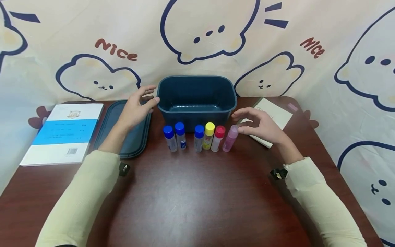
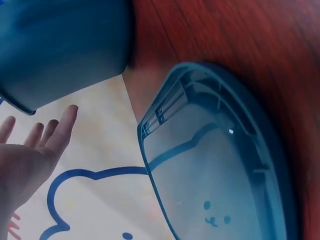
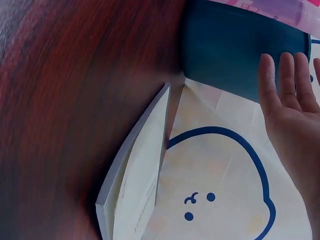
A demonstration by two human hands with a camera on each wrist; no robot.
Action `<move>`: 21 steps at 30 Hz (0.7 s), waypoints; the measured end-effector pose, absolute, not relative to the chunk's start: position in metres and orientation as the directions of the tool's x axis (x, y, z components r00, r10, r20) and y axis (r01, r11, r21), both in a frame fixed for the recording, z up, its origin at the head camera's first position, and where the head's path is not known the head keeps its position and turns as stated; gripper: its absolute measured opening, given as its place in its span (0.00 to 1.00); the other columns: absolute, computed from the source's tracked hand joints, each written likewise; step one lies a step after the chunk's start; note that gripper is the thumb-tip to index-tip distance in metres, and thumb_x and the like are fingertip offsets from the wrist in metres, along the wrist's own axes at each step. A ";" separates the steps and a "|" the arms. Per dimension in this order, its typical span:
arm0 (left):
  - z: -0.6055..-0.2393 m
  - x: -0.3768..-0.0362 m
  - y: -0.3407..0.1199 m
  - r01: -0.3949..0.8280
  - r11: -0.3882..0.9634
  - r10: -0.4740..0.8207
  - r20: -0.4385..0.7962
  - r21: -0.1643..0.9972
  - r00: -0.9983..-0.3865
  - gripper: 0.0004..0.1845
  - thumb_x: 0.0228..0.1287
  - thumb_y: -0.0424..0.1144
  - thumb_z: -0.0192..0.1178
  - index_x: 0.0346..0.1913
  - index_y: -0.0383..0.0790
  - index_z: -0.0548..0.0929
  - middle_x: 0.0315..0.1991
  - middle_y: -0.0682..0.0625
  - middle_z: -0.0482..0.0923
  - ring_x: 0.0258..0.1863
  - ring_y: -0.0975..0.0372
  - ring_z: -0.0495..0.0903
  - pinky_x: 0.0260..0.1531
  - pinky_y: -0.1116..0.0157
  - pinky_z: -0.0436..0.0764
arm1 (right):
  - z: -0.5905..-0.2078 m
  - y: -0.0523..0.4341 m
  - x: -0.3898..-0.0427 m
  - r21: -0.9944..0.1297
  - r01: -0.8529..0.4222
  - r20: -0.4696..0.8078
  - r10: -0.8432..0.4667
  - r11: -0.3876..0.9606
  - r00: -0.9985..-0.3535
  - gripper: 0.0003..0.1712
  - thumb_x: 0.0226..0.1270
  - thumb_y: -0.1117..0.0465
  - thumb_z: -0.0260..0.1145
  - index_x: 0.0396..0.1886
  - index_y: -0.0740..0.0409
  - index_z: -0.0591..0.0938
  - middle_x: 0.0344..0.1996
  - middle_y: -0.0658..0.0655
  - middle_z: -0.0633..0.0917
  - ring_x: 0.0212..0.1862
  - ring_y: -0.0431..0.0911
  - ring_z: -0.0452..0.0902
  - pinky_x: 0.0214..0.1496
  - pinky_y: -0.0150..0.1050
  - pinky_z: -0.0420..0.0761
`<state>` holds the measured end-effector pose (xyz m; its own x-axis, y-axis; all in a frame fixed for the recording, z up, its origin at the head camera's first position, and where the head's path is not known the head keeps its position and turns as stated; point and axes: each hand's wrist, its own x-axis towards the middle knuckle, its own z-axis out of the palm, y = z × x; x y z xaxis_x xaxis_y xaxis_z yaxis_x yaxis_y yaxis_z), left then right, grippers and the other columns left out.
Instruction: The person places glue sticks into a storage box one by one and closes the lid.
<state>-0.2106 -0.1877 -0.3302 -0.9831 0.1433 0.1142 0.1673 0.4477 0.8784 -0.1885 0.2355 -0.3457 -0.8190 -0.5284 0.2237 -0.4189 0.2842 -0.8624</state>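
empty blue bin (image 1: pixel 196 94), six capped bottles (image 1: pixel 200 137) before it (upright), both hands' fingers (image 1: pixel 148 92) spread, holding nothing

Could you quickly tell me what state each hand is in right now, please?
Left hand: open, holding nothing, beside the bin.
Right hand: open, holding nothing, near the pink bottle.

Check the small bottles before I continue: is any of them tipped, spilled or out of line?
Only the pink bottle leans, at the row's right end by the right hand; nothing is spilled.
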 end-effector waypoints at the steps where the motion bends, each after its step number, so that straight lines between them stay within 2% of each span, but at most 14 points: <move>1: -0.331 -0.211 -0.186 0.150 0.420 0.138 0.101 0.895 -0.985 0.31 0.76 0.52 0.55 0.76 0.46 0.66 0.74 0.43 0.64 0.69 0.49 0.69 0.59 0.46 0.78 | -0.345 0.235 -0.189 -0.864 -0.418 0.222 -0.532 0.281 -0.817 0.27 0.62 0.66 0.73 0.62 0.62 0.78 0.55 0.60 0.83 0.56 0.51 0.80 0.59 0.53 0.81; 6: -0.334 -0.214 -0.180 0.090 0.310 0.116 0.057 0.947 -0.992 0.29 0.78 0.50 0.54 0.76 0.46 0.66 0.73 0.45 0.65 0.69 0.52 0.69 0.59 0.48 0.79 | -0.345 0.234 -0.188 -0.887 -0.389 0.196 -0.558 0.250 -0.807 0.26 0.61 0.68 0.72 0.59 0.64 0.79 0.55 0.63 0.82 0.55 0.53 0.79 0.56 0.42 0.83; 10: -0.336 -0.217 -0.176 0.077 0.265 0.098 0.052 0.961 -0.994 0.27 0.79 0.48 0.53 0.75 0.47 0.67 0.73 0.46 0.65 0.69 0.53 0.69 0.59 0.47 0.79 | -0.347 0.233 -0.187 -0.902 -0.362 0.173 -0.573 0.234 -0.801 0.25 0.60 0.68 0.72 0.57 0.63 0.79 0.54 0.60 0.82 0.55 0.54 0.78 0.55 0.45 0.84; 13: -0.337 -0.219 -0.174 0.065 0.238 0.099 0.043 0.969 -0.994 0.26 0.79 0.46 0.53 0.75 0.48 0.67 0.74 0.46 0.63 0.69 0.52 0.68 0.60 0.47 0.78 | -0.348 0.232 -0.186 -0.909 -0.353 0.167 -0.581 0.222 -0.796 0.24 0.60 0.69 0.72 0.57 0.63 0.79 0.54 0.63 0.81 0.55 0.56 0.76 0.55 0.47 0.84; 18: -0.340 -0.219 -0.170 0.019 0.187 0.103 0.000 0.982 -0.995 0.25 0.80 0.43 0.51 0.76 0.48 0.66 0.77 0.45 0.58 0.71 0.51 0.65 0.60 0.47 0.77 | -0.352 0.230 -0.184 -0.915 -0.341 0.150 -0.601 0.217 -0.785 0.22 0.61 0.69 0.71 0.55 0.65 0.78 0.54 0.69 0.79 0.55 0.56 0.76 0.52 0.43 0.85; 21: -0.340 -0.219 -0.169 0.002 0.137 0.093 -0.011 0.991 -0.996 0.25 0.81 0.42 0.50 0.76 0.48 0.67 0.78 0.45 0.56 0.72 0.51 0.63 0.60 0.45 0.77 | -0.354 0.229 -0.183 -0.917 -0.337 0.149 -0.603 0.211 -0.783 0.21 0.61 0.70 0.71 0.54 0.65 0.78 0.53 0.69 0.79 0.54 0.56 0.76 0.51 0.42 0.85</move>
